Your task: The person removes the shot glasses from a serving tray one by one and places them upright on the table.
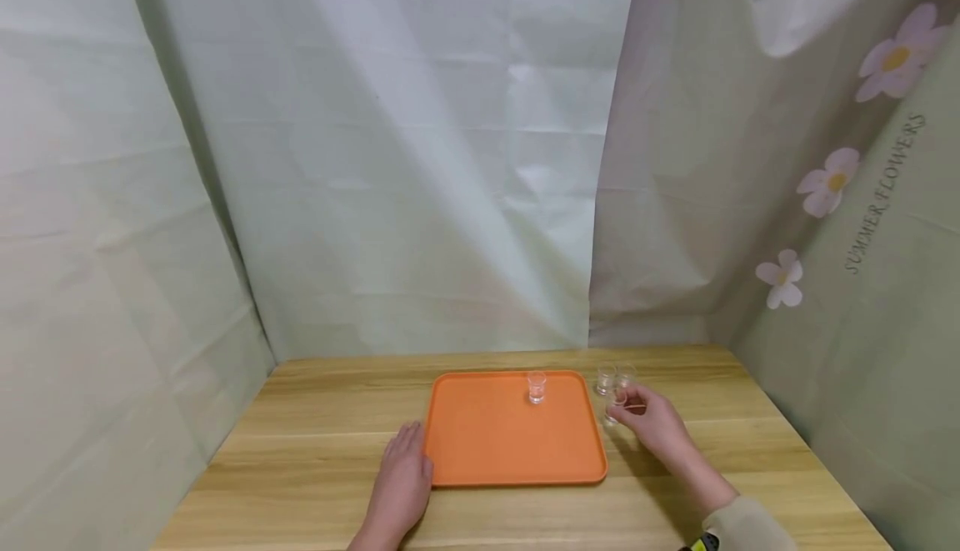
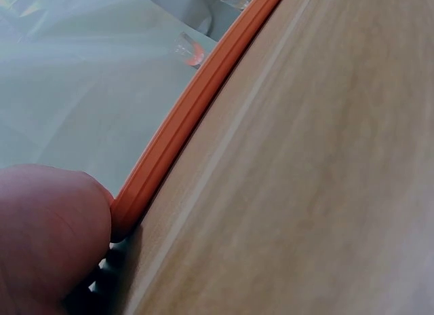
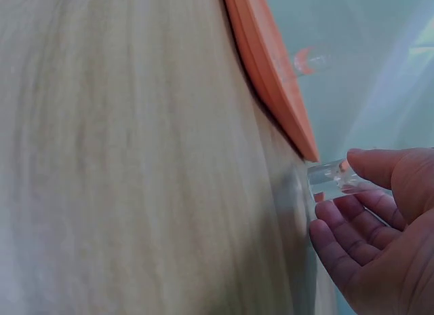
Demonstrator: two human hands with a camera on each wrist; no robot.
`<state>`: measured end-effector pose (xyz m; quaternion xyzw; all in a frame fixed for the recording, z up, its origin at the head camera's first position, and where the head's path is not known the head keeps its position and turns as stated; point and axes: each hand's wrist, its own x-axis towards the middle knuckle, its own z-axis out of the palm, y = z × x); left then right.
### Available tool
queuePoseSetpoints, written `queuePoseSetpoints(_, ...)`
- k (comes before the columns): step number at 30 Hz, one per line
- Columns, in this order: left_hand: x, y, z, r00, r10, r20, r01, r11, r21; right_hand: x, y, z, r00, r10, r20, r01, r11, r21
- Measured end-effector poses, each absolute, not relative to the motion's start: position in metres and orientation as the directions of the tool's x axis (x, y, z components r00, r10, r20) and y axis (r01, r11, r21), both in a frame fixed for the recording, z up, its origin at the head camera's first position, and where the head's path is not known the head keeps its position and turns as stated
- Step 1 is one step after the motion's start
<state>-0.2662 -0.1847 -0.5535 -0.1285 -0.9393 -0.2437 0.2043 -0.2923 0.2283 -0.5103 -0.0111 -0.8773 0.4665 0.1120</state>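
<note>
An orange tray (image 1: 513,443) lies on the wooden table, with one small clear shot glass (image 1: 536,388) upright near its back edge. My left hand (image 1: 402,476) lies with extended fingers along the tray's left side; its thumb (image 2: 61,223) touches the tray's near corner in the left wrist view. Just right of the tray, my right hand (image 1: 658,428) pinches another shot glass (image 3: 327,174) between thumb and fingers. That glass stands at the table surface, partly hidden by the fingers. Behind it are two more shot glasses, one nearer the tray (image 1: 604,379) and one partly covered by the hand (image 1: 627,373).
The wooden table (image 1: 315,438) runs back to pale hanging cloth (image 1: 420,201), which also closes off both sides. Flowers and lettering decorate the right cloth (image 1: 847,318). A beige sleeve (image 1: 750,526) covers the right forearm.
</note>
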Motion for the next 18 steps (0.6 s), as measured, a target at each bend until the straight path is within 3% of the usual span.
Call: queuePoseSetpoints(18, -0.266, -0.183, -0.552, -0.891, 0.138, 0.433, 0.331, 0.85, 0.41, -0.295, 0.232, -0.521, -0.976, 0.122, 0.18, -0.087, 0.538, -0.838)
